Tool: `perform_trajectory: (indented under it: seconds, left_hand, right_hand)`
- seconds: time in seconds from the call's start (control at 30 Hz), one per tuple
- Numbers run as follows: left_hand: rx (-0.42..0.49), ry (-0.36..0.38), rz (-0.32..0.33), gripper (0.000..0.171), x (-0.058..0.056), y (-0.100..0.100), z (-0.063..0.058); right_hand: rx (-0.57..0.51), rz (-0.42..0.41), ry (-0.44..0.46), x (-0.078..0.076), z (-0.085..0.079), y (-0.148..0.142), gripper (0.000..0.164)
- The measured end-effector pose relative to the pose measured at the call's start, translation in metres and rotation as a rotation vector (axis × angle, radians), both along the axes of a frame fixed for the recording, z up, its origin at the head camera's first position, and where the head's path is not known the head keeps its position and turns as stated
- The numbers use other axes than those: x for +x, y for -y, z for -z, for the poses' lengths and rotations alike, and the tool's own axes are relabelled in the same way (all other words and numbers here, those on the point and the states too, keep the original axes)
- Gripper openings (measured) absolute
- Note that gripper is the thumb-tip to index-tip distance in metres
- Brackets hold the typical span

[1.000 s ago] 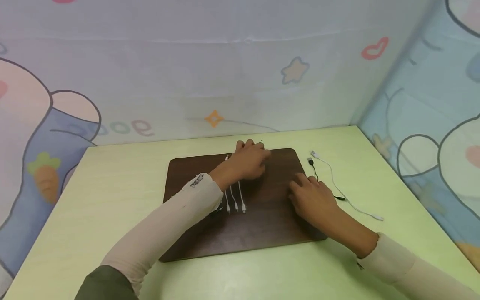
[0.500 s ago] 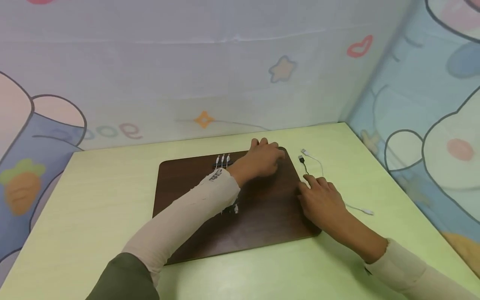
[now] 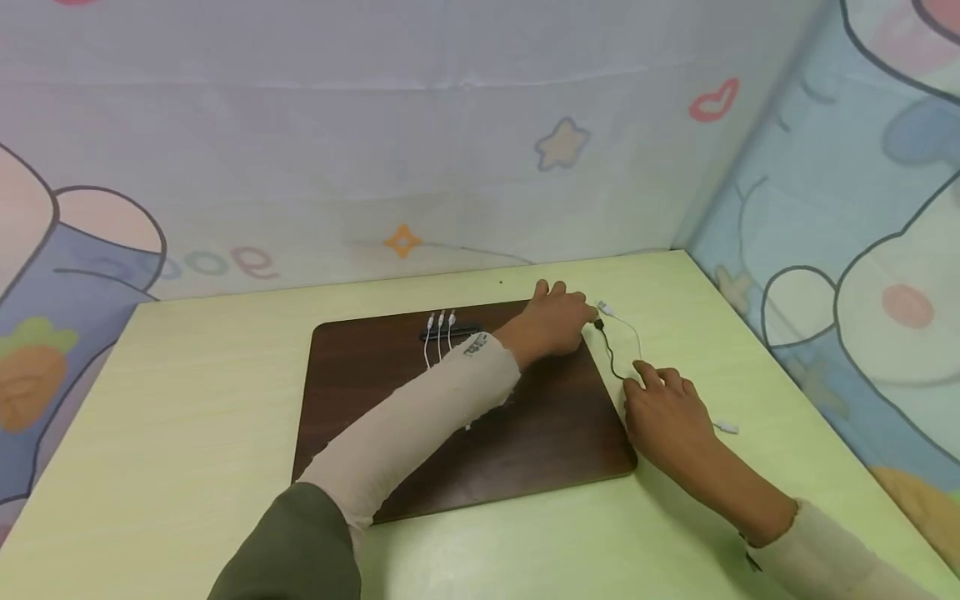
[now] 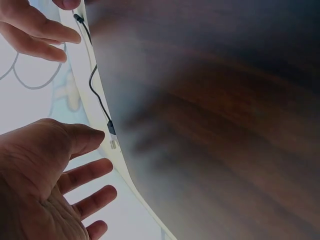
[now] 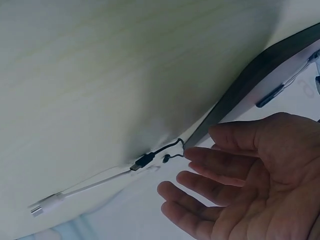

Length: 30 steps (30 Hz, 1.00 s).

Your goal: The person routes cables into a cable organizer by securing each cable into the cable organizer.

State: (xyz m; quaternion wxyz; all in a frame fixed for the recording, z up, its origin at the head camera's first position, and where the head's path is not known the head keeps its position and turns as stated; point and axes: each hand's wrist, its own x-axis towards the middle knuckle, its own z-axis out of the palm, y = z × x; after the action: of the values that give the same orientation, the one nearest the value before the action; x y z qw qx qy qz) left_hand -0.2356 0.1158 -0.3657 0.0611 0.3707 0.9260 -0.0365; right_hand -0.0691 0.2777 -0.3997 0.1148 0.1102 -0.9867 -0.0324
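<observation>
A short black USB cable lies on the table along the right edge of a dark brown board. My left hand reaches over the board's far right corner, its thumb and fingers spread close to the cable's plug. Loosely bent fingers of my right hand hover by the near part of the black cable, gripping nothing; in the right wrist view the black connector shows beyond the fingertips. A longer white USB cable runs to the right, partly hidden by the right hand.
Three white cables lie side by side across a black strip on the board, their lower parts hidden under my left sleeve. The pale yellow-green table meets a printed cloth backdrop behind and at the right.
My left hand has moved right across the board, from near the white cables to the black cable's plug. The right hand has moved slightly right relative to the board.
</observation>
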Motion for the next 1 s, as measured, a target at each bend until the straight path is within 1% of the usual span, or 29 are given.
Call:
perform_trajectory:
  seconds: [0.1,0.3,0.43,0.6,0.8,0.9,1.0]
  left_hand:
    - [-0.02,-0.011,-0.006,0.049,-0.001,-0.009,0.0]
    - [-0.048,-0.03,-0.015,0.043,-0.005,-0.023,0.003]
    - [-0.048,-0.031,0.0,0.041,-0.005,-0.029,0.008]
    - [-0.033,-0.061,0.01,0.036,-0.004,-0.035,0.01]
    - [-0.03,-0.083,0.011,0.029,-0.005,-0.036,0.009]
    - [-0.021,-0.08,0.008,0.027,-0.006,-0.038,0.009]
    - [-0.016,-0.088,0.017,0.024,-0.008,-0.043,0.01]
  right_hand:
    - [0.012,0.012,-0.017,0.002,0.002,-0.004,0.018]
    - [0.029,0.002,-0.06,0.007,0.006,-0.012,0.02]
    - [0.025,0.015,-0.056,0.009,0.005,-0.016,0.021]
    - [0.03,0.041,-0.035,0.01,0.003,-0.021,0.025]
    - [0.046,0.017,-0.065,0.007,0.007,-0.022,0.014]
    - [0.051,0.011,-0.059,0.007,0.008,-0.023,0.011]
    - [0.058,0.009,-0.043,0.008,0.007,-0.027,0.01]
